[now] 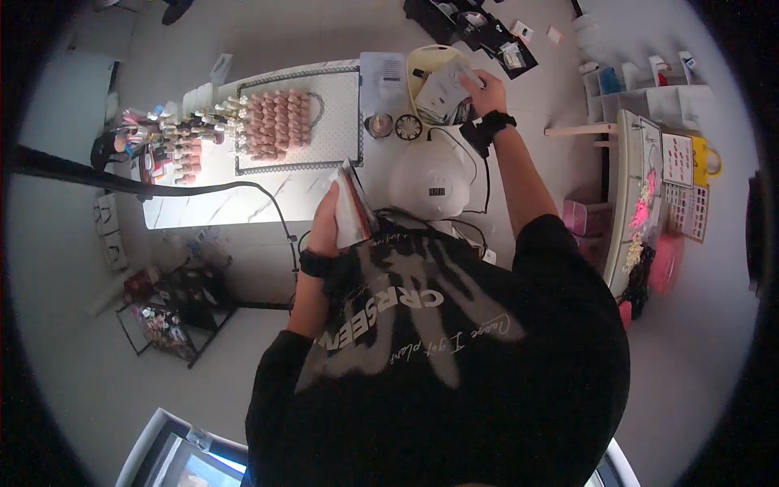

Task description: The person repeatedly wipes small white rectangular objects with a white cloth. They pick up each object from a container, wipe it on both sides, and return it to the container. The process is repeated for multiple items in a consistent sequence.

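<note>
My left hand [324,223] is closed round a stack of thin flat packets [351,213], mostly white with a reddish one among them, held upright by the table's near edge. My right hand [488,95] reaches to the far right and pinches a pale flat packet [468,79] above a cream basket [417,62]. Inside the basket lie more flat white and grey packets [441,96]. Just nearer than the basket sits a white domed nail lamp [430,180] with a small dark display. My fingertips are partly hidden by what they hold.
A white padded mat [337,122] carries rows of pinkish nail polish bottles [280,122]; more bottles crowd the table's left end. Two small round containers, one a dark wheel-like case [408,127], stand beside the lamp. Black cables run round the lamp. A black lamp arm [162,190] crosses at left.
</note>
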### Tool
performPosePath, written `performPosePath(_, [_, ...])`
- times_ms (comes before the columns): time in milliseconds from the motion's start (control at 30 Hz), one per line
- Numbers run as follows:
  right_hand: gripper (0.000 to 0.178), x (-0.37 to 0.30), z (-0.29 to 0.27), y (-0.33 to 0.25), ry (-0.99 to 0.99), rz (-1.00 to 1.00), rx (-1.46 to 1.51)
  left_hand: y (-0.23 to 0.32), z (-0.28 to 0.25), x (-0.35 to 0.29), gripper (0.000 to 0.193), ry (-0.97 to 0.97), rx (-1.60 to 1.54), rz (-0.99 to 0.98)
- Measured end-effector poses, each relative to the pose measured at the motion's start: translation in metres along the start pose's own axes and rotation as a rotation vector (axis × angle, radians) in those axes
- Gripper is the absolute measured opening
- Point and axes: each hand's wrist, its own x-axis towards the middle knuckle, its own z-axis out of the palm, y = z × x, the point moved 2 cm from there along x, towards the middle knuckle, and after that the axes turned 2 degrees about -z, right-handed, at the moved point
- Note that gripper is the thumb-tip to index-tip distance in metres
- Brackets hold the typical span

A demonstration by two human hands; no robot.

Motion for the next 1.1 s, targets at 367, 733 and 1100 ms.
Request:
performPosePath(367, [0.043, -0.107, 0.048, -0.109, -0.301, -0.018, 0.58, 0.021, -0.041, 0.004, 0.047, 0.029, -0.18, 0.118])
performPosePath(733, [0.019, -0.167, 0.092, -0.203, -0.345, -0.233, 0.252, 0.062, -0.076, -0.052, 0.044, -0.213, -0.32, 0.259])
performPosePath(1100, [0.023, -0.283, 0.219, -0.303, -0.895, -0.454, 0.229, 0.069, -0.143, -0.108, 0.054, -0.122, -0.435, 0.348])
